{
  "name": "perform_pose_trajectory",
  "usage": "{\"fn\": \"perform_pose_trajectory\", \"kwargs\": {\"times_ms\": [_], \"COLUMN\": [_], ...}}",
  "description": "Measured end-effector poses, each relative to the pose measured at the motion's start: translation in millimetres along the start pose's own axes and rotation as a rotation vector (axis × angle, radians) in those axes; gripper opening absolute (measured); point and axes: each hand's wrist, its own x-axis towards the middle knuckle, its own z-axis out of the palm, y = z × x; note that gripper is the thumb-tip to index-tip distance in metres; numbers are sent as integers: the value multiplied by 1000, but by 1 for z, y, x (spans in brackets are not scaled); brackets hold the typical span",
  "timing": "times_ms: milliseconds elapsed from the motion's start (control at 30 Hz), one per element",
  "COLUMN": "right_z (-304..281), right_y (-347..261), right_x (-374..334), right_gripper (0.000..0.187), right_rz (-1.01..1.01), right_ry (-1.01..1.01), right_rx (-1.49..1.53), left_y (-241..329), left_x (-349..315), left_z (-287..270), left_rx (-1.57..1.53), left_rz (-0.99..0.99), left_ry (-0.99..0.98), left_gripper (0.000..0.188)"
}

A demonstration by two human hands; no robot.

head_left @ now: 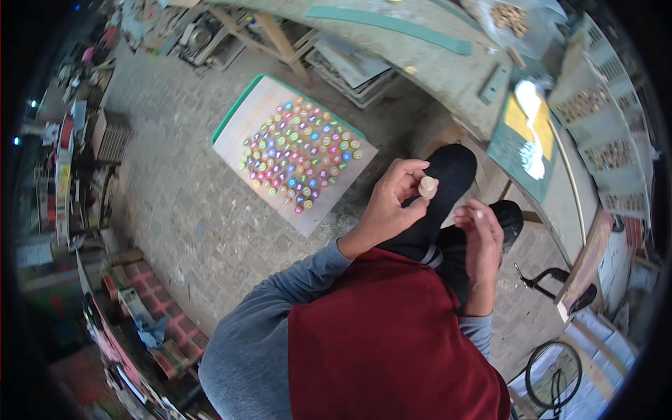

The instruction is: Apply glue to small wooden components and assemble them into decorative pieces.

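Left hand [397, 199] pinches small wooden piece [428, 187]; right hand [482, 231] loosely curled nearby, grip unclear.

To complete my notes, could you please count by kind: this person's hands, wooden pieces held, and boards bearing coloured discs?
Hands (left hand, right hand): 2
Held wooden piece: 1
Board with coloured discs: 1
Total: 4
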Motion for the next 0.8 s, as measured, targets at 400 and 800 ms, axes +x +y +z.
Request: {"fn": "perform_pose_trajectory", "kwargs": {"times_ms": [400,800], "right_z": [-142,-147], "right_y": [62,91], "right_x": [15,40], "right_gripper": [32,24], "right_rz": [-316,-212], "right_ry": [675,905], "right_rx": [-635,-390], "left_y": [-80,-110], "left_x": [-47,-33], "left_z": [-243,-396], "left_rx": [299,564], "left_rz": [-59,-215], "left_ry": [884,1087], "left_gripper": [24,35]}}
